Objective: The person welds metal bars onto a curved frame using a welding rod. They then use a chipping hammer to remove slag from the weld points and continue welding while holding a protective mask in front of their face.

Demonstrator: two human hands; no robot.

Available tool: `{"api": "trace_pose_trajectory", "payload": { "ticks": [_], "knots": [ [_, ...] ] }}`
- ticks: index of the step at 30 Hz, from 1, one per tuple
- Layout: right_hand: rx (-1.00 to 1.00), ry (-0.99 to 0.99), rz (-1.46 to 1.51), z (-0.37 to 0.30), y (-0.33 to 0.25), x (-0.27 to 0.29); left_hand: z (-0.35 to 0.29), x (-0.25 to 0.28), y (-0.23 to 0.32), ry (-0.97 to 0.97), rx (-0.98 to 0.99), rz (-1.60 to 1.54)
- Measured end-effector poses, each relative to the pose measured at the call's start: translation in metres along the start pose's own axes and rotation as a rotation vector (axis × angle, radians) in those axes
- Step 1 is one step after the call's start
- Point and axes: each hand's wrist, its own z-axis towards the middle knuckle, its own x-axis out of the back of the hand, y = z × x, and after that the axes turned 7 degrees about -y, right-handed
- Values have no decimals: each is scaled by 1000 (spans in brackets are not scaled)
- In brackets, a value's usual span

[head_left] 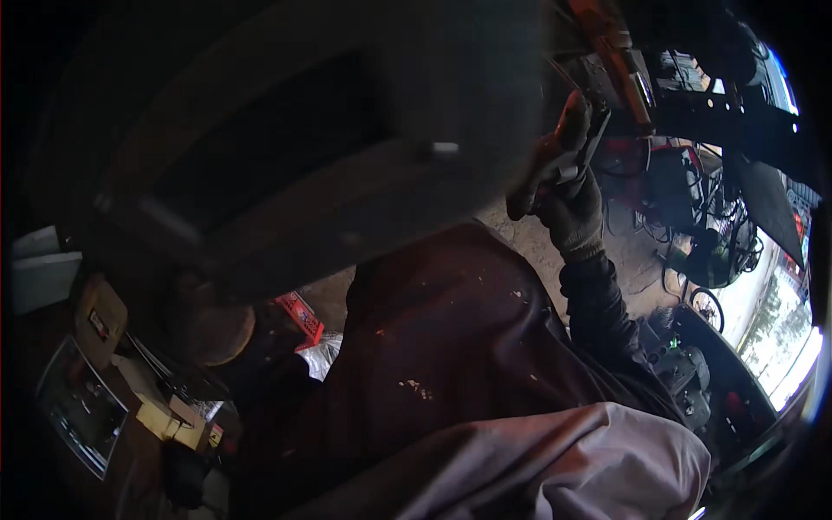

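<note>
A large dark welding shield [347,173] with a rectangular window fills the upper left and middle, close and blurred. My right hand [572,208], in a grey-and-dark work glove, reaches up on the right of the shield. Its fingers are closed round a welding electrode holder [593,139], partly in shadow. A thin rod [562,74] shows at the tool's upper end. Just beyond stands an orange-brown metal bar [612,56]. My left hand cannot be made out; the shield and deep shadow cover that side.
A dark reddish apron [451,321] covers my lap, with a pale cloth [520,459] below. Red plastic crate [301,317] and cardboard pieces [160,420] lie left. Cables and a dark machine [676,186] stand right, above an open bin of metal parts [693,381].
</note>
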Motion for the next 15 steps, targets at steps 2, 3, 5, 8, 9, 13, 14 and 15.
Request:
{"api": "trace_pose_trajectory", "payload": {
  "ticks": [2,3,5,8,9,13,14,15],
  "knots": [
    [5,21,64,-2,2,3,5,5,16,30,-76,95],
    [15,19,112,-1,3,4,5,4,26,44,-121,158],
    [31,24,160,-2,0,7,1,-3,44,58,-216,289],
    [-213,38,190,-2,-11,8,-9,-37,57,-115,-299,352],
    [-153,52,240,-3,-11,4,-14,-53,61,-219,-295,352],
    [129,108,576,1,-11,-9,-12,-116,36,-754,-1,198],
    [136,104,584,2,0,-3,-14,-125,29,-808,131,160],
    [153,76,468,2,22,8,-14,-131,22,-850,279,140]
  ]
}}
